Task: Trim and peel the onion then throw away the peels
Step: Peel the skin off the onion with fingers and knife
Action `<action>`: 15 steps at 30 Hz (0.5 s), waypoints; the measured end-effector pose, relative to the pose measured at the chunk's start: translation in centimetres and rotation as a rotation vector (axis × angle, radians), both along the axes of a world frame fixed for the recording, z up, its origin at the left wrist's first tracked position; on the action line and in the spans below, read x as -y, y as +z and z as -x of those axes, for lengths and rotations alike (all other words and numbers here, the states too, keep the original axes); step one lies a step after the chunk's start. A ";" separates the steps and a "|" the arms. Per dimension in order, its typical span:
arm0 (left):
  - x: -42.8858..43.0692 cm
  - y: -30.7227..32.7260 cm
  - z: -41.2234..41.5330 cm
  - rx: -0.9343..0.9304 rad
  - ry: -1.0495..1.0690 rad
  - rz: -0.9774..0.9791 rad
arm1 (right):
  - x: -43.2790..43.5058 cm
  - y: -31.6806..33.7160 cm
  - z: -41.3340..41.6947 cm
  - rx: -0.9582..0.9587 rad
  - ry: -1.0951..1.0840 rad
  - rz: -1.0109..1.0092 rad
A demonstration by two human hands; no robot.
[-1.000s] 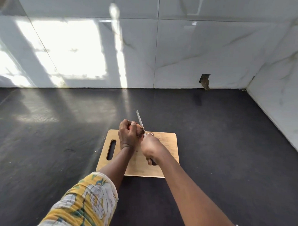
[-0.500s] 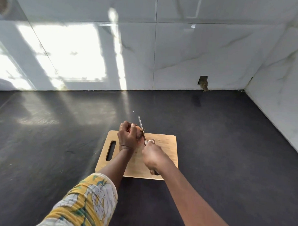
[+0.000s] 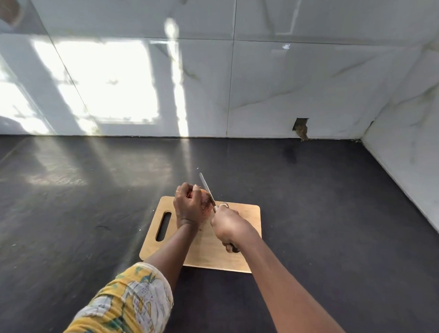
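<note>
Trimming seems under way: left hand grips the onion, right hand grips the knife against it; peeling and discarding are not yet done.

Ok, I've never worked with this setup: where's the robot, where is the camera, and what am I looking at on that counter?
There is no robot here. A person works with two bare hands. The only camera sits on their head, looking forward and down, so both arms reach in from the bottom edge. The dark counter meets a white tiled wall. On the counter lies a wooden cutting board with a handle slot. Over the board, the left hand holds a reddish onion, fingers curled round it. The right hand grips a knife, its blade against the onion's right side and the tip pointing away from the person. The patterned yellow sleeve is on the left arm. No bin shows in this view.
</note>
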State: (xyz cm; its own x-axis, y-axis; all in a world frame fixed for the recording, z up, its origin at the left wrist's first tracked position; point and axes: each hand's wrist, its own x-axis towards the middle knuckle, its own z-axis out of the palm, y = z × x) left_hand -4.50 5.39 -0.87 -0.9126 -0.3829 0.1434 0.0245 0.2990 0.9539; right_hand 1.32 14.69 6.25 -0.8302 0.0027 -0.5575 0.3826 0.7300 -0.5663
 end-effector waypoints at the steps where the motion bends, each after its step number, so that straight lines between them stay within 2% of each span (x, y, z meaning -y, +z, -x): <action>1: 0.0 0.0 -0.1 0.015 0.001 0.001 | -0.1 0.0 0.0 0.001 -0.017 0.022; 6: -0.4 0.5 -1.6 0.023 -0.072 0.063 | -0.1 -0.2 -0.2 -0.001 -0.109 0.093; 10: -0.7 0.4 -2.8 0.035 -0.119 0.022 | -0.3 -0.4 -0.6 -0.019 -0.122 0.157; 15: -0.6 0.4 -3.3 0.023 -0.183 0.124 | -0.8 -2.4 -2.0 -0.065 -0.246 0.294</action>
